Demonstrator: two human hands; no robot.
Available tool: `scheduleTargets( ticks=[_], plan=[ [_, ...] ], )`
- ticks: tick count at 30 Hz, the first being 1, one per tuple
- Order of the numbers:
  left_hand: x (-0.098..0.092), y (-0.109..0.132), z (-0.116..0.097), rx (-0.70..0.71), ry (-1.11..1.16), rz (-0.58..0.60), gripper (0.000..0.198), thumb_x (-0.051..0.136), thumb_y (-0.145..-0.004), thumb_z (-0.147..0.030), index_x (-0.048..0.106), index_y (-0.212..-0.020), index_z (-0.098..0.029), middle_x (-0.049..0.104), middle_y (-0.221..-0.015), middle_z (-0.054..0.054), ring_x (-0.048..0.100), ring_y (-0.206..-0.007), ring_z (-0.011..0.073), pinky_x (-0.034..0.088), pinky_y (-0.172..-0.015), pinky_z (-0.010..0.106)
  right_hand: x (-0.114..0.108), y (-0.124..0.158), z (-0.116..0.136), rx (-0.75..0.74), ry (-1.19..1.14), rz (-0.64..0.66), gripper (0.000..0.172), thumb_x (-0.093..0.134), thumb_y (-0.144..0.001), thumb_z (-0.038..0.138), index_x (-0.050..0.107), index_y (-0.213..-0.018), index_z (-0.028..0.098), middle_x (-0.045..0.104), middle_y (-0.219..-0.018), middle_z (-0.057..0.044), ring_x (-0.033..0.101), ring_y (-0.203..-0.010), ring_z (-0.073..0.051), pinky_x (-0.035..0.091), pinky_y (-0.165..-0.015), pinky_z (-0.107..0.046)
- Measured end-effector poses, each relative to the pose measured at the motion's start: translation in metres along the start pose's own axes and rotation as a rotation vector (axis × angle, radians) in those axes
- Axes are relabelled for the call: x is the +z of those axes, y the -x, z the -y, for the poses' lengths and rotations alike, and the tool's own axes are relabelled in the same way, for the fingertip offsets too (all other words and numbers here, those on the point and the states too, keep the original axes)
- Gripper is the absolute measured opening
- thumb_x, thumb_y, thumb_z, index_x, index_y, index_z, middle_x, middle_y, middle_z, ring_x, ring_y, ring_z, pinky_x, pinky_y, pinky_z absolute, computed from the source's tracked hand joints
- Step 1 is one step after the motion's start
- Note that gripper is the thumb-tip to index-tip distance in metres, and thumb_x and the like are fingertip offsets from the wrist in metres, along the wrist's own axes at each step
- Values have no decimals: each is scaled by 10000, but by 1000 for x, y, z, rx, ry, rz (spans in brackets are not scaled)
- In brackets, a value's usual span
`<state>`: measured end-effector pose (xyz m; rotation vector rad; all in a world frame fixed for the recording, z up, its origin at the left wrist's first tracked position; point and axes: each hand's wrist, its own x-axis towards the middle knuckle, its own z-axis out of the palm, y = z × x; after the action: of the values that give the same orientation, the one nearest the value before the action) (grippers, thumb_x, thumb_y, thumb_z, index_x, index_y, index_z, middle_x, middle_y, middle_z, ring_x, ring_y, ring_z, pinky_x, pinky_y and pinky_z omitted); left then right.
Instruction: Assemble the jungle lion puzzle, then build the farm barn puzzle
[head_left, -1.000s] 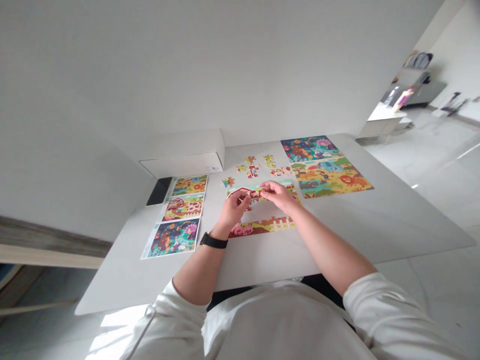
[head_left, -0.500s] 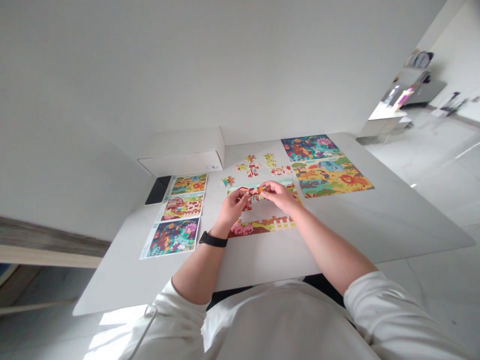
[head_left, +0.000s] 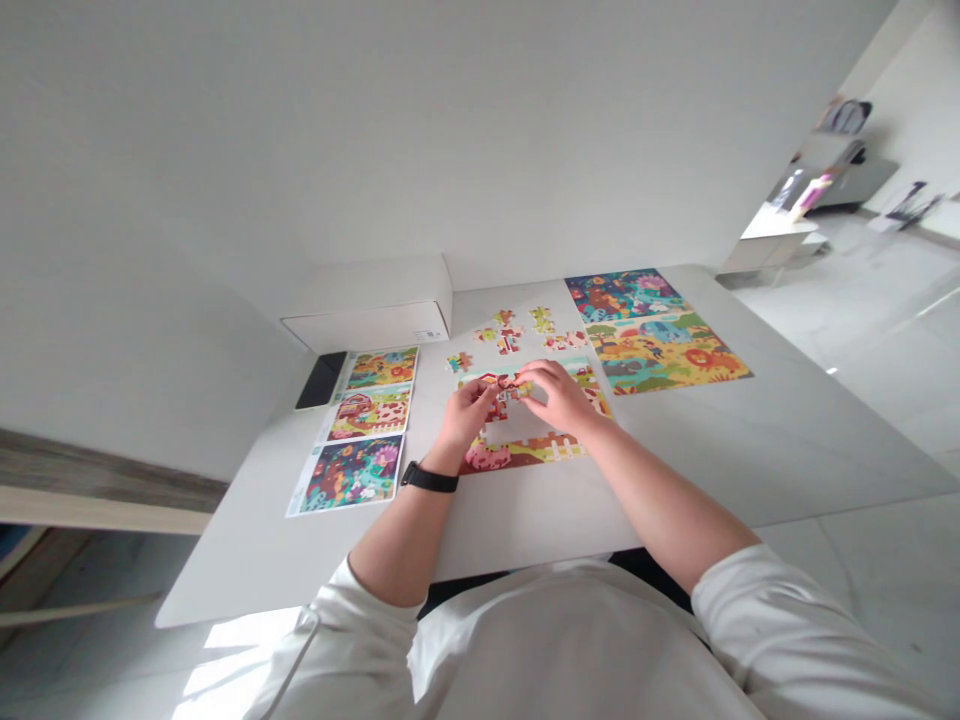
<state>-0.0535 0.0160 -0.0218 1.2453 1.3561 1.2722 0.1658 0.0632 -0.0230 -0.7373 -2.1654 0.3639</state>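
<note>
Fingers pinched, my left hand [head_left: 463, 415] grips the left end of a small red and brown puzzle piece [head_left: 508, 381]. My right hand [head_left: 561, 396] has its fingertips closed on the piece's other end, partly covering it. Both hands are over a partly assembled farm puzzle [head_left: 525, 454], whose lower strip shows a pink pig and a white fence. A bare gap runs across the puzzle's middle. Beyond the hands lie loose puzzle pieces: a green one [head_left: 541, 320], a red and white one [head_left: 509, 341], a pink one [head_left: 564, 341] and a teal and brown one [head_left: 459, 362].
Three picture sheets [head_left: 371, 414] lie in a column at left, beside a dark phone [head_left: 321, 380]. A white box [head_left: 367, 325] stands against the wall. Two assembled puzzles, a dark one [head_left: 626, 295] and a yellow safari one [head_left: 667, 352], lie at the table's [head_left: 787, 440] right.
My right hand's fingers have shifted slightly on the piece and curled inward, still close to the left hand. The whole view has drifted a little; the loose pieces stay put.
</note>
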Motion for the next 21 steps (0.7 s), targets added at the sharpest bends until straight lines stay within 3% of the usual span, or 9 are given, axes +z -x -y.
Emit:
scheduleTargets(
  ticks=[10,15,21],
  plan=[
    [-3,-3,7,48,-174,-7,406,697,-950,-597,704,-871,-199,593,-606,-31,474,-496,114,351,-495,248,-6,0,-2,14,43,40,256,742,-956,167,734,-1190,272,705,-1287,-103,662,-1270,-296,527,-1147,-494],
    [-14,-3,1,261,-520,-130,176,651,-1000,-349,757,-989,-209,757,-862,36,666,-757,172,522,-737,295,-12,1,-7,51,25,84,234,757,-948,173,763,-1164,263,716,-1237,-92,693,-1204,-271,548,-1108,-450],
    [-25,-4,6,424,-745,-83,142,670,-977,-212,773,-1074,-218,785,-1070,86,729,-1030,242,575,-1002,398,-8,6,-18,103,65,259,247,796,-925,161,820,-1149,264,750,-1212,-78,713,-1144,-260,551,-1073,-427]
  ],
)
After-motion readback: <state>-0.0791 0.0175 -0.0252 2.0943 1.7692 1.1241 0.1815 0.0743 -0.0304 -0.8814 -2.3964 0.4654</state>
